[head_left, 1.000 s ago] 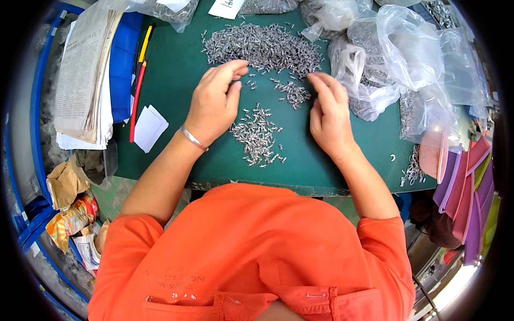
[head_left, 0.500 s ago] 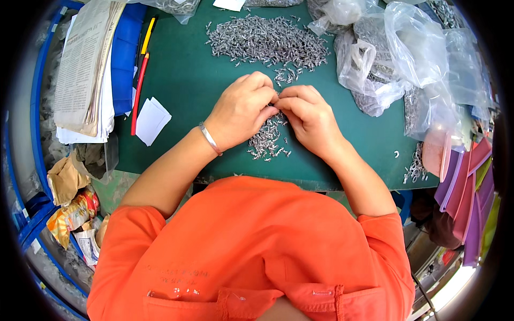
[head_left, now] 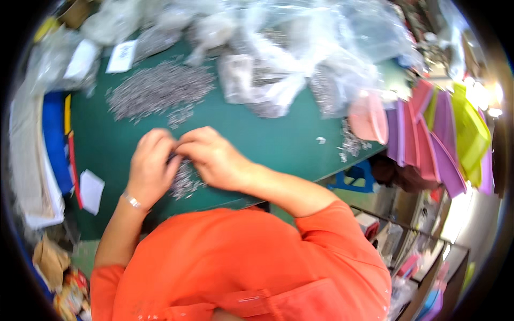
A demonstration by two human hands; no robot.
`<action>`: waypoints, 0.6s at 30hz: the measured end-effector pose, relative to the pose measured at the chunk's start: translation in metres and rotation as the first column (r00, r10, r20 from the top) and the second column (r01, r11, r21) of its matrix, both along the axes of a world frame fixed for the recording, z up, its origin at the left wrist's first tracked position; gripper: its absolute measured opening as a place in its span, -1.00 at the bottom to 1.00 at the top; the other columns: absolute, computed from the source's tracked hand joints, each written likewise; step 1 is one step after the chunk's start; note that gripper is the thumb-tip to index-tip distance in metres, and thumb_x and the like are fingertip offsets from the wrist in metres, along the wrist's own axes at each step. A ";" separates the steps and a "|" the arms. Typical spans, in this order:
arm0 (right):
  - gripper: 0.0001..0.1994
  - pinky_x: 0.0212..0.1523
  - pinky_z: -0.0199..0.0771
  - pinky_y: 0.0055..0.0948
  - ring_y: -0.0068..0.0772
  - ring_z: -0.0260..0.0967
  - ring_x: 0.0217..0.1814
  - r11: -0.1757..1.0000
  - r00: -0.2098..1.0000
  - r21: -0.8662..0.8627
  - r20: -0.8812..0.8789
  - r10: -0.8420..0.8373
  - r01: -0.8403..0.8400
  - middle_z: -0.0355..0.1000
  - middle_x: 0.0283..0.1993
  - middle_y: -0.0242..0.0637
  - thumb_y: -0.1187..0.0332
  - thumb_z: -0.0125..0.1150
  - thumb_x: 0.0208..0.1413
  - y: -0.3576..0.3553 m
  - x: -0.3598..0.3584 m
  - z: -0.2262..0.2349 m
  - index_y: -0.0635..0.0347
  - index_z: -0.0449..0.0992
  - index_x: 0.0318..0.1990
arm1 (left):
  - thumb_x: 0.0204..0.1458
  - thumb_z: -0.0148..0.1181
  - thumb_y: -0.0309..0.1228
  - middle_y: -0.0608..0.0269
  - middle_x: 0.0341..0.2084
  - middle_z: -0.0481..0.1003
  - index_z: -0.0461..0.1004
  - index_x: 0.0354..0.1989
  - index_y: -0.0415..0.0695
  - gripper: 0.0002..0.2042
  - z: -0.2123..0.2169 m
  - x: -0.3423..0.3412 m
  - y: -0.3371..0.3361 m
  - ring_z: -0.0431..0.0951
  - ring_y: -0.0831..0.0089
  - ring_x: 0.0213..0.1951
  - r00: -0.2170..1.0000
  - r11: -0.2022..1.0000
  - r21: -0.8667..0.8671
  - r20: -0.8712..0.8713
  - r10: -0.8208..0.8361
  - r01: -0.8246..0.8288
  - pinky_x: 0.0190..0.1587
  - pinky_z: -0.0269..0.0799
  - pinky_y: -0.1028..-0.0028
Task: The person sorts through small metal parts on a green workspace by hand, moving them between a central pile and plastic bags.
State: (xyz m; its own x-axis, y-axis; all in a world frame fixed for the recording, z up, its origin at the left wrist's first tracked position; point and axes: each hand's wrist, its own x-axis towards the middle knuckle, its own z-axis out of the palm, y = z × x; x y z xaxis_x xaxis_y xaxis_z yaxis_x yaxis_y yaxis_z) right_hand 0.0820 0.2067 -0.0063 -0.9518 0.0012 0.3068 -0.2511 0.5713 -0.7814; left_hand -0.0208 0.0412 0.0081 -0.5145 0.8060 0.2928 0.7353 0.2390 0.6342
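My left hand [head_left: 150, 168], with a silver bangle [head_left: 132, 201] at its wrist, meets my right hand [head_left: 218, 161] fingertip to fingertip over the green tabletop [head_left: 267, 144]. Both hands are closed in a pinch; whatever lies between the fingers is too small and blurred to name. Right beneath them is a small heap of little silvery metal pieces [head_left: 186, 184], partly covered by the fingers. Beyond the hands spreads a much larger pile of similar metal pieces [head_left: 160, 88], with a few strays at its near edge.
Clear plastic bags [head_left: 278, 59] of metal parts crowd the far side. At right are a pink scoop-like container [head_left: 368, 117], loose metal pieces [head_left: 350, 143] and hanging purple, pink and green bins [head_left: 428, 134]. Papers [head_left: 32, 160], a blue tray [head_left: 56, 144] and a red pen [head_left: 73, 166] lie left.
The whole view has swung toward the right and blurred, so the hands and piles appear farther left and more of the right side shows. The hands stay pinched together above the small heap.
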 end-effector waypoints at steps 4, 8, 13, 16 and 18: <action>-0.49 0.19 0.27 -0.05 0.07 0.27 0.18 0.985 0.999 0.168 0.026 -0.037 0.032 0.34 0.14 -0.03 0.34 0.36 -0.03 0.006 0.013 0.005 0.27 0.41 0.11 | -0.19 0.22 -0.71 0.09 -0.38 0.44 0.39 -0.42 -0.21 -0.82 0.003 0.001 -0.004 0.45 0.07 -0.30 0.997 0.999 0.040 0.073 -0.012 0.009 -0.19 0.39 0.24; -0.19 0.35 0.14 -0.03 0.10 0.14 0.35 0.973 0.989 0.188 0.090 0.120 -0.135 0.22 0.29 0.05 0.16 0.49 -0.17 0.002 0.019 0.006 0.39 0.28 0.22 | -0.18 0.19 -0.73 0.09 -0.39 0.47 0.40 -0.42 -0.22 -0.83 0.003 -0.001 -0.004 0.48 0.09 -0.31 0.985 0.999 0.044 0.171 -0.001 -0.007 -0.21 0.41 0.26; -0.27 0.33 0.19 -0.04 0.05 0.17 0.34 0.963 0.994 0.246 0.044 0.100 -0.107 0.22 0.30 0.02 0.20 0.43 -0.12 -0.003 0.020 0.000 0.40 0.33 0.20 | -0.18 0.15 -0.77 0.10 -0.37 0.51 0.41 -0.42 -0.23 -0.82 0.000 -0.004 -0.013 0.51 0.18 -0.32 0.932 0.998 0.027 0.360 0.045 -0.058 -0.27 0.44 0.32; -0.33 0.31 0.23 -0.04 0.03 0.20 0.32 0.961 0.995 0.258 0.036 0.092 -0.098 0.22 0.31 0.00 0.19 0.37 -0.04 -0.002 0.020 -0.005 0.35 0.33 0.21 | -0.19 0.14 -0.78 0.07 -0.36 0.51 0.40 -0.42 -0.24 -0.82 -0.005 -0.006 -0.017 0.51 0.17 -0.32 0.930 0.997 0.060 0.368 0.019 -0.044 -0.25 0.44 0.33; -0.36 0.30 0.23 -0.03 0.03 0.21 0.32 0.964 0.994 0.245 0.047 0.094 -0.103 0.23 0.30 0.00 0.20 0.34 -0.01 -0.003 0.020 -0.005 0.35 0.34 0.21 | -0.20 0.11 -0.78 0.06 -0.37 0.51 0.39 -0.44 -0.23 -0.82 -0.004 -0.008 -0.017 0.51 0.16 -0.32 0.926 0.998 0.054 0.376 0.021 -0.044 -0.23 0.44 0.32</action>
